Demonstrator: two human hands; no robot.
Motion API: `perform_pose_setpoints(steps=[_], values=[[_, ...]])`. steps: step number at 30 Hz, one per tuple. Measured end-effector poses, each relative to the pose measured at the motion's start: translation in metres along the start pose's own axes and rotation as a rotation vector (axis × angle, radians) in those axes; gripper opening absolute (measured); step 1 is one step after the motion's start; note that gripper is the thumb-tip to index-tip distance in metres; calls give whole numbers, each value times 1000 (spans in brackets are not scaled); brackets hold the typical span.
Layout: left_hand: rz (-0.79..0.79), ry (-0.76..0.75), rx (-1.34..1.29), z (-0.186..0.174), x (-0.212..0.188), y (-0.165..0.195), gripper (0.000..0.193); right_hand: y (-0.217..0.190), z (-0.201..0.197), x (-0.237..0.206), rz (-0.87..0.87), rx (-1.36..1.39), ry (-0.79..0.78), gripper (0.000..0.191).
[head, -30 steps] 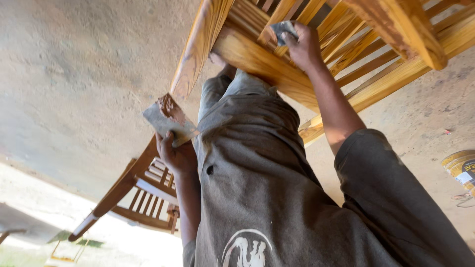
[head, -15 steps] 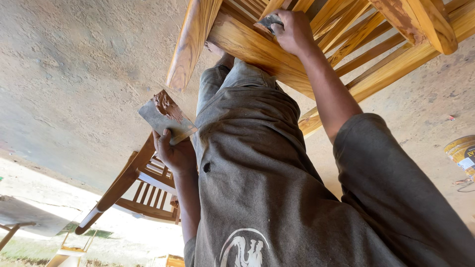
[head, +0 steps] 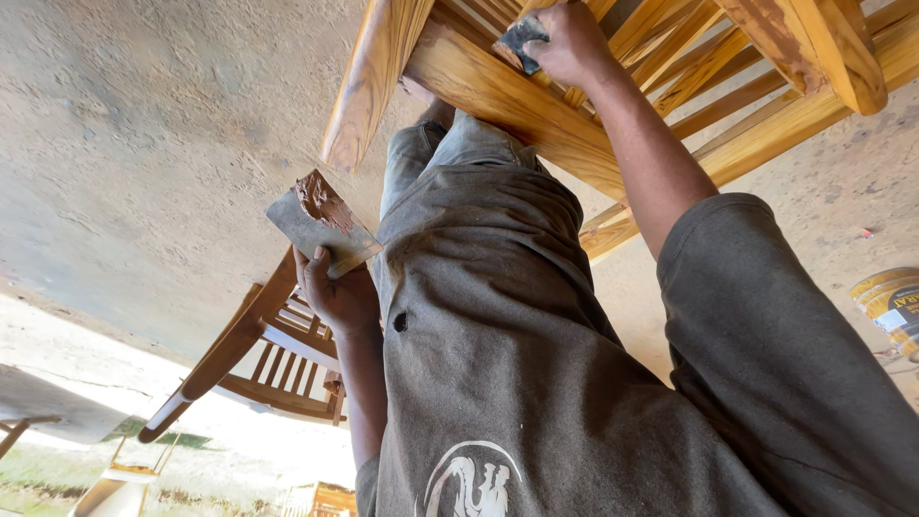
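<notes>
1. Filler work goes best with the small scraper (head: 522,40), pinched in the right hand (head: 574,43), pressed flat along the chair rail (head: 507,101).
2. Left hand (head: 337,295) grips a metal plate (head: 321,225) loaded with brown putty (head: 321,201) beside the thigh; keep it level.
3. Chair wood looks golden, grained and glossy.

Right hand (head: 574,43) presses scraper (head: 520,40) against wooden chair frame (head: 507,101).

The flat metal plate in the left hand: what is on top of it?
A lump of reddish-brown paste sits on the metal plate near its far corner. The left hand covers its near end.
</notes>
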State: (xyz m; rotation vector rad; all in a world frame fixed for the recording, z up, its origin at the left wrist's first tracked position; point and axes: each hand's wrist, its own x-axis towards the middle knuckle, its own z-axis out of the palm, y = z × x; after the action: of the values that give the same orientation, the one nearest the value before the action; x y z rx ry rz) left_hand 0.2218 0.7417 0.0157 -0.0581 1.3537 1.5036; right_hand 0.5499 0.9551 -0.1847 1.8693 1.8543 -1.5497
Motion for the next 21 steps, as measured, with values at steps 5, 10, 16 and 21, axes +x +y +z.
perform_pose_setpoints(steps=[5, 10, 16, 21], values=[[4, -6, 29, 4, 0, -1, 49, 6, 5, 13, -12, 240, -140, 46], [13, -60, 30, 10, 3, 2, 47, 17, -16, 14, 99, 279, -265, 57], [1, -15, 15, 8, 1, 2, 44, 45, -58, -22, 93, 513, -90, 55], [-40, 19, 75, 10, 0, 4, 43, 36, -48, -37, 238, 287, -145, 27]])
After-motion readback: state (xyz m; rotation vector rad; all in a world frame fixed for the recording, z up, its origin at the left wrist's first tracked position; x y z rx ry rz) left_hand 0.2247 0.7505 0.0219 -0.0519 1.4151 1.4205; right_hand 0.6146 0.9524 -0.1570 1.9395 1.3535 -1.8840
